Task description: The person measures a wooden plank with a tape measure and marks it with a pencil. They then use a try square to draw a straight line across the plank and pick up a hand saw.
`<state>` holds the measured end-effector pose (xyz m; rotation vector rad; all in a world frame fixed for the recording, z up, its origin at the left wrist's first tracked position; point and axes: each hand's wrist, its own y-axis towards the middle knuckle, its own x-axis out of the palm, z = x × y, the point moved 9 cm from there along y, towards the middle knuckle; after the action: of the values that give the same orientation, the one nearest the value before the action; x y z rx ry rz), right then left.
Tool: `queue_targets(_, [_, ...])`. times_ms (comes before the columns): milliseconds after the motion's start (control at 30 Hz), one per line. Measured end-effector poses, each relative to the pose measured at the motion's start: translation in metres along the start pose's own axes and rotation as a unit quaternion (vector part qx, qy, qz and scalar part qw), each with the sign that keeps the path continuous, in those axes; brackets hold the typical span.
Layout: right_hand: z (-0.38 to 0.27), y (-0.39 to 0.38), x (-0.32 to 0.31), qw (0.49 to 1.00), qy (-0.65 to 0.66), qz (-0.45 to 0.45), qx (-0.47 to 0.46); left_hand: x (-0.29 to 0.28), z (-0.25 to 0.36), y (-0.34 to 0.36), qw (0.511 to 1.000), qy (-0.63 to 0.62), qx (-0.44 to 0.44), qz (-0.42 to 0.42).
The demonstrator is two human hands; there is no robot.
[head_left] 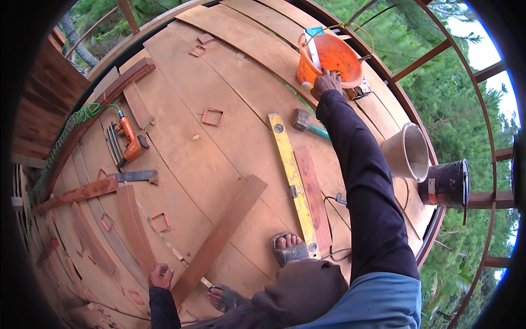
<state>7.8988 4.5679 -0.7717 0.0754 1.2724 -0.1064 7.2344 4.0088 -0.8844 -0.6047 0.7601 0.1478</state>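
My right arm stretches far forward, and my right hand (327, 85) is at the near rim of an orange bucket (334, 52). Its fingers are curled, partly hidden, around something I cannot make out; a yellow end shows beside them. A pale blade with a blue handle (313, 52) leans in the bucket. Low on the left, my left hand (160, 276) is closed beside a grooved wooden board (224, 233) and the end of a reddish plank (134, 225); whatever it may hold is hidden. A thin pale strip (178, 255) passes behind that board.
A yellow spirit level (293, 183) lies beside a reddish board (313, 192) and a hammer (302, 120). An orange nail gun (130, 140) with a green coiled hose (82, 114) and a machete-like blade (134, 176) lie left. A pale bucket (406, 152) and dark bucket (445, 183) stand right.
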Motion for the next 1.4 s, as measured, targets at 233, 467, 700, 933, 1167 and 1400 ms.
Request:
queue_targets(233, [-0.092,-0.038,-0.052,0.959,0.151,0.153,-0.187,0.028,0.008,0.001,0.999,-0.031,0.004,0.004])
queue_targets(467, [-0.183,-0.142,-0.088,0.893,0.189,0.183,-0.364,0.038,0.028,0.017,0.998,-0.068,-0.003,-0.015])
queue_targets(700, [-0.244,-0.265,-0.087,0.766,0.252,0.139,-0.575,0.049,0.010,0.014,0.997,-0.078,-0.004,-0.010])
queue_targets(933, [-0.247,-0.281,-0.112,0.652,0.514,-0.052,-0.555,0.051,-0.002,0.016,0.991,-0.132,-0.014,0.016])
queue_targets(1167, [-0.263,-0.144,-0.039,0.688,0.692,-0.186,-0.114,0.066,-0.003,0.021,0.982,-0.181,-0.042,-0.017])
queue_targets(1400, [-0.312,-0.083,0.018,0.830,0.474,-0.155,-0.247,0.074,-0.005,0.020,0.981,-0.191,-0.037,-0.011])
